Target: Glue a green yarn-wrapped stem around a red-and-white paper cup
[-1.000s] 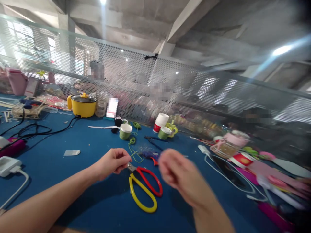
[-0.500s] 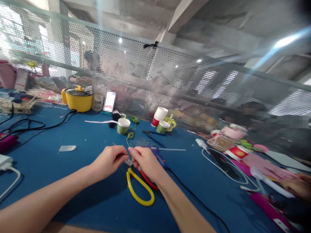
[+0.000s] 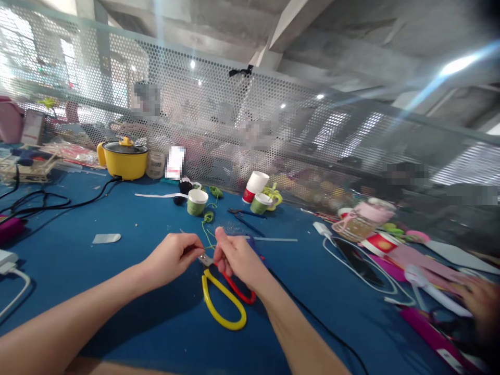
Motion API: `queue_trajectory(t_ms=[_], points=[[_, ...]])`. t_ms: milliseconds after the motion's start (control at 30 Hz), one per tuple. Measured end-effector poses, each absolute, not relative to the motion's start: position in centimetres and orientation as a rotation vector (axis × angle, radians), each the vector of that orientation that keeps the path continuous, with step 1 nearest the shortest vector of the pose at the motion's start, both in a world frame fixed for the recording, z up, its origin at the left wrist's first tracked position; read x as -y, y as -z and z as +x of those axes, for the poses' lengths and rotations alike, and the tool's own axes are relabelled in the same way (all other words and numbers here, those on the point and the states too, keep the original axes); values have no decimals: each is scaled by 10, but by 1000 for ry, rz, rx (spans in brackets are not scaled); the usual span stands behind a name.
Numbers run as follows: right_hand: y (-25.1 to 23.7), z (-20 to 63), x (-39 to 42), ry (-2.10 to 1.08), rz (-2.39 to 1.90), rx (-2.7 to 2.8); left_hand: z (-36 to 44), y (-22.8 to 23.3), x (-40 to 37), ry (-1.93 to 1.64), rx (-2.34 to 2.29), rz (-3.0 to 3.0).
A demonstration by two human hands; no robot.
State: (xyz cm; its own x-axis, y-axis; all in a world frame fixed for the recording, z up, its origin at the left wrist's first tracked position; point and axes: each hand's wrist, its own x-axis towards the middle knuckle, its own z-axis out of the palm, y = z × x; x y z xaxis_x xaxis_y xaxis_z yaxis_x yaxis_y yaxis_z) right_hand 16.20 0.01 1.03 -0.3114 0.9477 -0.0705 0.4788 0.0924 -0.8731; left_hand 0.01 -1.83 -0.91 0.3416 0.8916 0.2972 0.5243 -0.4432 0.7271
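My left hand [image 3: 174, 260] is closed in a pinch on a thin strand of green yarn [image 3: 210, 247], which spans the gap towards my right hand. My right hand [image 3: 238, 260] has its thumb raised apart from its loosely curled fingers, with no grip visible. Below both hands lie scissors with a yellow handle loop [image 3: 224, 306] and a red handle loop [image 3: 240, 291]; their blades are partly hidden by my left hand. The yarn trails back to a small green bundle [image 3: 208, 217] beside a paper cup [image 3: 197, 203] wrapped in green.
Pliers [image 3: 250, 221] and a white strip [image 3: 275, 239] lie beyond my right hand. Behind them stand a white and red cup [image 3: 255, 185] and another green-wrapped cup [image 3: 261, 203]. A yellow pot [image 3: 127, 161] sits back left. A black cable [image 3: 312, 317] crosses the right side; another person's hand [image 3: 482, 297] is far right.
My right thumb has lifted away from its fingers, which were pinched close to my left hand. A gap with yarn across it now shows between the hands. My left hand stays pinched.
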Motion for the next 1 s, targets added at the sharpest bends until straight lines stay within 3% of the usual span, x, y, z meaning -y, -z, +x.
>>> queue_trajectory(t_ms=[233, 467, 767, 1000], points=[[-13, 154, 7, -1041, -1344, 1943, 0, 11, 18, -912, -1244, 2164], [-6, 162, -2, -1254, -1269, 1837, -1, 11, 16, -940, -1280, 2174], [-5, 158, -2, -985, -1356, 1968, -1, 12, 16, -936, -1278, 2208], [-3, 159, -3, -1186, -1367, 1866, 0, 13, 17, -950, -1278, 2205]])
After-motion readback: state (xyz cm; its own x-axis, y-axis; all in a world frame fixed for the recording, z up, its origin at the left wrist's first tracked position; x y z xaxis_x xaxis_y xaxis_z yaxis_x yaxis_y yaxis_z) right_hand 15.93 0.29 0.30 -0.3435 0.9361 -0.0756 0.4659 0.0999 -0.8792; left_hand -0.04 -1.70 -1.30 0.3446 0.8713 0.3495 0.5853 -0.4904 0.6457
